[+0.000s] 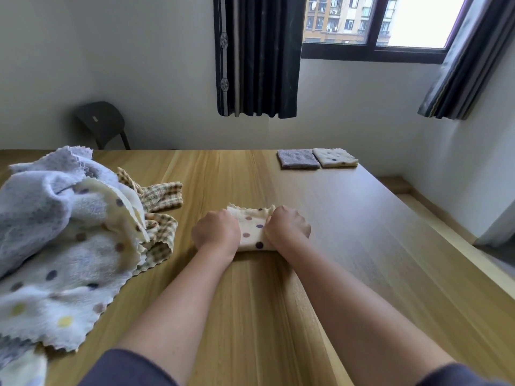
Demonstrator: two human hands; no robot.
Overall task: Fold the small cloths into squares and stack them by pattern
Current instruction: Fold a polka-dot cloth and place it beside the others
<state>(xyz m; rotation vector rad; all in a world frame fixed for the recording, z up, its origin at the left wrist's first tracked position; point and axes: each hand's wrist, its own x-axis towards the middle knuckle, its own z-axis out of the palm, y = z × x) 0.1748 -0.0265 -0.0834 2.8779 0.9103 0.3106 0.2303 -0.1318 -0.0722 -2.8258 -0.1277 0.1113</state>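
Head view: both hands meet on 1 small cream dotted cloth [252, 228] near the middle of a wooden table [362, 232]. The left hand [216, 231] has its fingers curled over the cloth's left side, knuckles up. The right hand [288, 227] grips the right side the same way, with its thumb lying on the fabric. The fingertips of both hands are tucked out of sight. The cloth is bunched between the 2 hands into a narrow strip. Its zigzag far edge stands up a little and its near edge lies flat on the wood. Purple and brown dots show on its top face.

A pile of loose cloths [55, 232] sits on the left part of the table, apart from the left hand. It holds a pale blue fleecy piece on top, cream pieces with coloured dots spreading toward the near edge, and a checked cloth [164, 195] in brown and green poking out on the side nearest the hands.

At the far right of the table lie 2 folded squares, flat and touching side by side: a grey folded square [298, 159] on the left and a cream folded square [335, 157] with dots on the right. Both are well apart from the hands.

Dark sleeves [125, 369] cover the upper arms at the bottom of the frame. Behind the table a dark chair [101, 123] stands by the white wall. A dark curtain [256, 57] hangs beside a window [376, 23], and a building shows through the glass.
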